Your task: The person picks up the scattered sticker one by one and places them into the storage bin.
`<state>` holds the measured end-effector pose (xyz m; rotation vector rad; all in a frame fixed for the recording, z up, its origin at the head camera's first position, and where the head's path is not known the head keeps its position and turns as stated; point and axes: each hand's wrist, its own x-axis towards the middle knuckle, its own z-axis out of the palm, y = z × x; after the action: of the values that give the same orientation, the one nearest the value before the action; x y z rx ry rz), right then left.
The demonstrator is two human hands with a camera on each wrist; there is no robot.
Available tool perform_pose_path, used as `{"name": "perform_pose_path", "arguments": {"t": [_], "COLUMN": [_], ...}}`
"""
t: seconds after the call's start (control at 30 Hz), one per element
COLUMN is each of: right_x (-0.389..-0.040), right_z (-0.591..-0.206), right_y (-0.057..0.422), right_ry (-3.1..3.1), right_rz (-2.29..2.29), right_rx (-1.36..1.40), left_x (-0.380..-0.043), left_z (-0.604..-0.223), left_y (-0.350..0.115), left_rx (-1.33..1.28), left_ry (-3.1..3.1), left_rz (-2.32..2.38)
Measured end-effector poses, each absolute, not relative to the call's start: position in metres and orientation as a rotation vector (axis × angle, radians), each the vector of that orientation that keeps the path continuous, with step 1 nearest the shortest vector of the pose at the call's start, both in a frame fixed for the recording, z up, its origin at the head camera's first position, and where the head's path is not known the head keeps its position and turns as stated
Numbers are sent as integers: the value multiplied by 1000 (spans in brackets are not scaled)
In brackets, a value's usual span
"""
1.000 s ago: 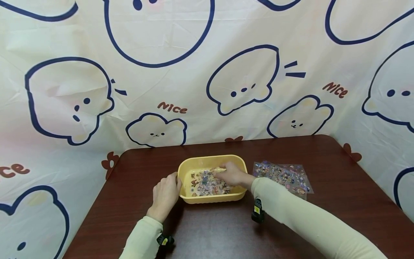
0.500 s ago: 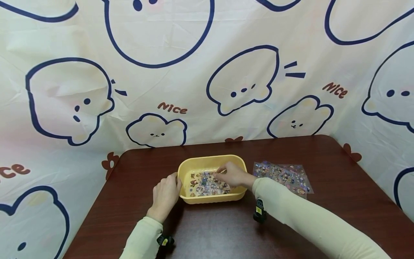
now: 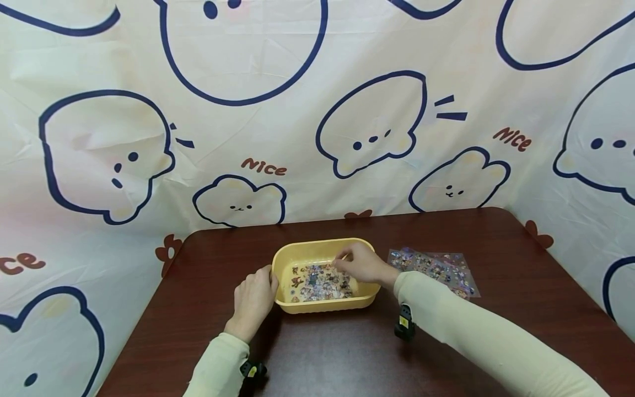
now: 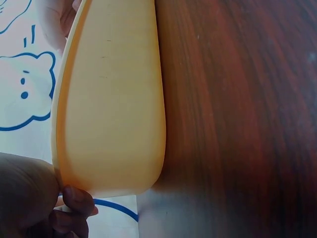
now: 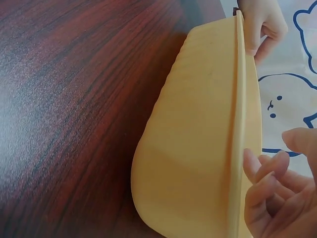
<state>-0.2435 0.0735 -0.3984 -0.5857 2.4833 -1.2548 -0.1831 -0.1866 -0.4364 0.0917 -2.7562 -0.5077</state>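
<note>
A yellow plastic basin (image 3: pixel 324 306) stands on the table, with many small printed, sticker-like pieces (image 3: pixel 322 284) spread over its bottom. My left hand (image 3: pixel 254 295) grips the basin's left end at the rim; the left wrist view shows the fingers (image 4: pixel 77 198) curled at that edge. Over the right part of the basin hovers my right hand (image 3: pixel 364 264), its fingertips above the pieces. In the right wrist view its thumb stands apart from the loosely bent fingers (image 5: pixel 267 193), and I see nothing held between them. The pieces are hidden in both wrist views.
Flat clear sheets or bags (image 3: pixel 436 270) with colourful small prints lie to the right of the basin, partly behind the right forearm. The dark brown table (image 3: pixel 327 353) meets a patterned cloth backdrop (image 3: pixel 297 138) at the back and sides.
My right hand has lifted slightly and drawn a little right; a pale yellowish bit seen at its fingertips one second ago no longer shows. The left hand and basin stay put.
</note>
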Motion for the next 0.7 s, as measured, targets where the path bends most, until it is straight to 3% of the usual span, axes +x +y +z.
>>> {"name": "perform_pose_path", "arguments": {"t": [0.7], "right_x": [-246], "right_z": [-390], "right_y": [93], "right_ry": [2588], "right_rz": [-1281], "right_rx": [-563], "left_x": [-184], "left_z": [-436], "left_y": [-187], "left_rx": [104], "left_ry": [-2772], "left_rz": [-534]}}
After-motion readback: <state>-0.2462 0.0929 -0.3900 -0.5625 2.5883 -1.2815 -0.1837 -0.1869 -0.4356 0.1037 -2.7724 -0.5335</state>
